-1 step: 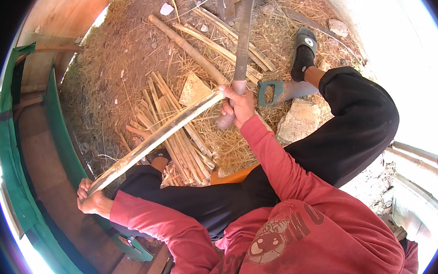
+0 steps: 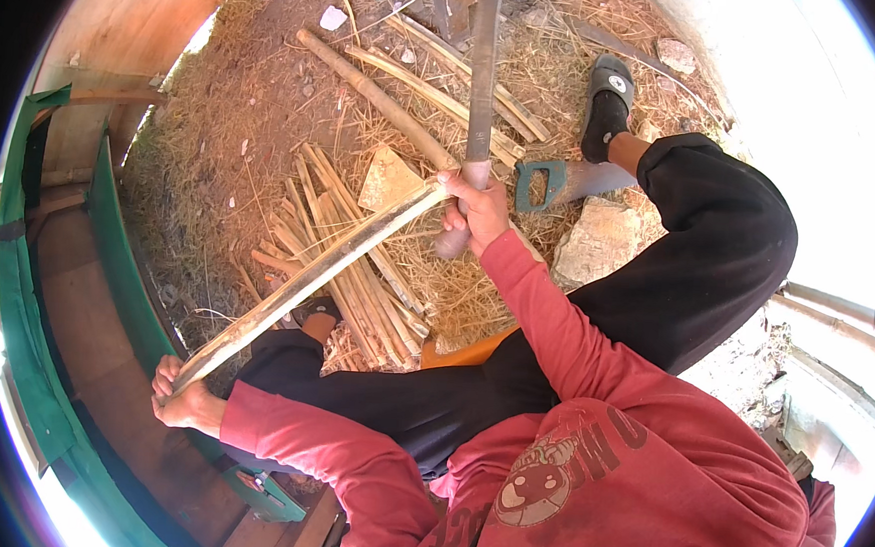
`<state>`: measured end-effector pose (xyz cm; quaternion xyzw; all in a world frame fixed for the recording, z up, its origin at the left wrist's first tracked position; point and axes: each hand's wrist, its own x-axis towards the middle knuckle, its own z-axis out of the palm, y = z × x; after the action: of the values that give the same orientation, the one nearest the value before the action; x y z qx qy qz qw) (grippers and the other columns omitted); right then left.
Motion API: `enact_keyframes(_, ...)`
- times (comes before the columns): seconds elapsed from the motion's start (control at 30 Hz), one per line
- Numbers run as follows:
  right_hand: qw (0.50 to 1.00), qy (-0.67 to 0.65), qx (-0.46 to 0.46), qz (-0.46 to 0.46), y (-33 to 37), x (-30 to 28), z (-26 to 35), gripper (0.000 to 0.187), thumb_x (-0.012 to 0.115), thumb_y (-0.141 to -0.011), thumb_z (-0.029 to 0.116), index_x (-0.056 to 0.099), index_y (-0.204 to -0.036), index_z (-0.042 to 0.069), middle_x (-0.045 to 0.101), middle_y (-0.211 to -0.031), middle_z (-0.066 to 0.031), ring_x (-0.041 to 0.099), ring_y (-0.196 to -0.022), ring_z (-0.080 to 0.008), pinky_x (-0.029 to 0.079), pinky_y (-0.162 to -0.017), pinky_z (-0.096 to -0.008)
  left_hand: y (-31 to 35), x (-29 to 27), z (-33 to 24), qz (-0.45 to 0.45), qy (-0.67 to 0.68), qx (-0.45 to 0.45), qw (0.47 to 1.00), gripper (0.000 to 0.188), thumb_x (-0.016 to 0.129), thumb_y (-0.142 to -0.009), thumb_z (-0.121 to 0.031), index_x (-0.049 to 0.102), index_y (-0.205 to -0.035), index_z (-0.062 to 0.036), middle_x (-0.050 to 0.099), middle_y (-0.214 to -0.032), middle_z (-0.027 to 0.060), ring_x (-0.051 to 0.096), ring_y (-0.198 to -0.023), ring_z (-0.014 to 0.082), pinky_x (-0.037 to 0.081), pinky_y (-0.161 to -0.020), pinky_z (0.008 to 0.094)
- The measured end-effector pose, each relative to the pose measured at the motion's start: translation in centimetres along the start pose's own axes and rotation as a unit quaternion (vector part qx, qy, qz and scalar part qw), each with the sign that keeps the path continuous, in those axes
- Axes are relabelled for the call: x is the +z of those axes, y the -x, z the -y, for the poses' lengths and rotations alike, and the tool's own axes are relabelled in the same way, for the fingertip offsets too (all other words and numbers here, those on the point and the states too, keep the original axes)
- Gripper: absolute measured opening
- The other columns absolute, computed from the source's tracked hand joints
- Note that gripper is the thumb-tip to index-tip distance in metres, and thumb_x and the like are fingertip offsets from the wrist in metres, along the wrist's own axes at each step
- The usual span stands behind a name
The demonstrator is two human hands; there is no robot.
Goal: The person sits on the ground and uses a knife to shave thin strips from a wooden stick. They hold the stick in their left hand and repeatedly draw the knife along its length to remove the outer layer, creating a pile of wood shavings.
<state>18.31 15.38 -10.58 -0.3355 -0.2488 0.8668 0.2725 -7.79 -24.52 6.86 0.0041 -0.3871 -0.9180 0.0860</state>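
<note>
My left hand (image 2: 188, 396) is closed round the lower left end of a long split bamboo piece (image 2: 309, 278), its pale side showing. That piece slants up across the picture to my right hand (image 2: 479, 212). There the thumb and forefinger pinch its upper end. In the same right hand lies the handle of a machete (image 2: 482, 86), its long dark blade pointing away from me. Just beyond the right hand, a whole bamboo pole (image 2: 376, 94) lies on the ground, its near end close to the handle.
A pile of split bamboo strips (image 2: 351, 298) lies below the held piece. Right of my hand are a handsaw (image 2: 540, 187) with a teal handle and a large stone (image 2: 600, 241). More strips (image 2: 470, 75) lie beyond. A green-edged wooden frame (image 2: 109, 243) stands at left.
The machete's blade tip has tilted very slightly left. Both hands and the split bamboo piece stay nearly where they were.
</note>
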Motion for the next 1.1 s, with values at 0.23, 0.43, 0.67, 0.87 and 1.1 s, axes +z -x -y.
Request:
enact_keyframes(0.23, 0.997, 0.028, 0.07, 0.017, 1.0, 1.7, -1.3, 0.032, 0.075, -0.084, 0.027, 0.054, -0.083, 0.002, 0.062, -0.065, -0.0144, 0.043, -0.037, -0.0096, 0.038, -0.038, -0.027, 6.6, 8.8, 7.8, 0.04, -0.036, 0.119, 0.991, 0.075, 0.02, -0.084, -0.081, 0.037, -0.1, -0.0097, 0.05, -0.103, 0.0233, 0.052, -0.099, 0.0374, 0.042, -0.086, 0.0526)
enact_keyframes(0.43, 0.982, 0.16, 0.1, 0.021, 1.3, 1.7, -2.3, 0.035, 0.069, -0.089, 0.036, 0.057, -0.083, 0.003, 0.063, -0.066, -0.0123, 0.041, -0.036, -0.0085, 0.035, -0.037, -0.0238, 9.1, 13.5, 12.6, -0.018, -0.16, 0.142, 0.977, 0.058, 0.028, -0.09, -0.075, 0.039, -0.082, -0.0187, 0.027, -0.054, 0.0001, 0.02, -0.041, 0.0109, 0.015, -0.038, 0.0247)
enact_keyframes(0.67, 0.918, 0.384, 0.1, -0.026, -0.9, -3.0, -6.2, 0.038, 0.072, -0.085, 0.038, 0.064, -0.081, 0.001, 0.062, -0.068, -0.0085, 0.057, -0.057, -0.0163, 0.047, -0.054, -0.0338, 7.8, 14.8, 20.7, -0.014, -0.241, 0.142, 0.96, 0.058, 0.027, -0.095, -0.067, 0.032, -0.063, -0.0188, 0.031, -0.045, 0.0014, 0.03, -0.038, 0.0143, 0.025, -0.037, 0.0305)
enact_keyframes(0.87, 0.791, 0.598, 0.127, -0.023, 1.1, -5.0, -8.3, 0.058, 0.069, -0.079, 0.052, 0.067, -0.088, -0.005, 0.066, -0.08, -0.0237, 0.066, -0.08, -0.0341, 0.051, -0.077, -0.0412, 7.3, 11.0, 29.2, -0.004, -0.298, 0.174, 0.938, 0.056, 0.046, -0.1, -0.045, 0.036, -0.056, -0.0114, 0.036, -0.045, 0.0022, 0.036, -0.042, 0.015, 0.033, -0.042, 0.031)
enact_keyframes(1.1, 0.754, 0.645, 0.109, -0.054, 0.7, -7.6, -11.7, 0.048, 0.066, -0.078, 0.041, 0.068, -0.089, -0.005, 0.067, -0.089, -0.0282, 0.065, -0.091, -0.0404, 0.05, -0.084, -0.045, 7.8, 9.6, 31.4, 0.034, -0.283, 0.13, 0.95, 0.052, 0.046, -0.101, -0.037, 0.04, -0.058, -0.0092, 0.039, -0.043, 0.0023, 0.036, -0.036, 0.0117, 0.029, -0.036, 0.0264)
